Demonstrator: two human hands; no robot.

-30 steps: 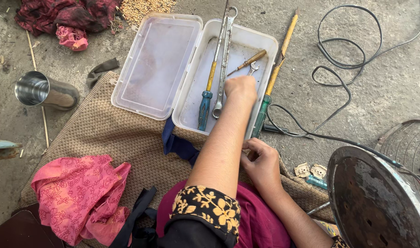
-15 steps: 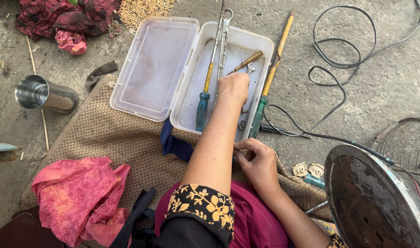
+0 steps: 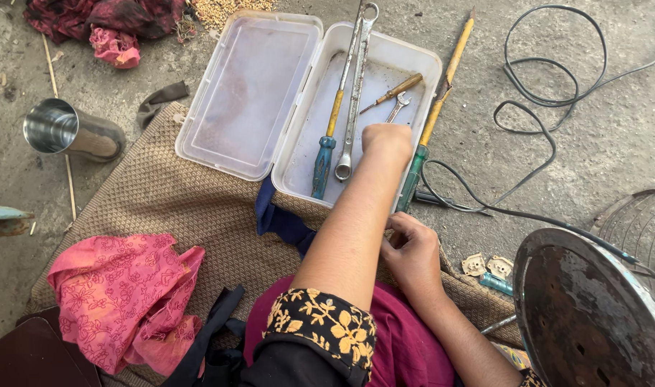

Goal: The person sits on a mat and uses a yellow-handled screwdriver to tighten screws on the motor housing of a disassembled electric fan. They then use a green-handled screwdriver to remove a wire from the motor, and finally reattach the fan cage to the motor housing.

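Note:
My left hand (image 3: 387, 142) reaches into the right half of an open white plastic box (image 3: 420, 63), knuckles up and fingers curled under out of sight. Beside it in the box lie a blue-handled screwdriver (image 3: 324, 161), a long steel spanner (image 3: 354, 93), a small yellow-handled screwdriver (image 3: 395, 90) and a small spanner (image 3: 397, 107). A long green-and-yellow screwdriver (image 3: 431, 118) rests on the box's right rim. My right hand (image 3: 413, 254) sits on the brown woven mat (image 3: 162, 208) near my lap, fingers curled with nothing visible in them.
A steel tumbler (image 3: 69, 130) lies at the left. Pink cloth (image 3: 123, 297) covers the mat's near left. Black cable (image 3: 549, 107) loops on the concrete at the right. A rusty round metal housing (image 3: 592, 315), a wire grille (image 3: 639, 222) and two small beige parts (image 3: 485, 265) are at the lower right.
My left hand stays inside the box with only a slight shift. My right hand has not visibly moved.

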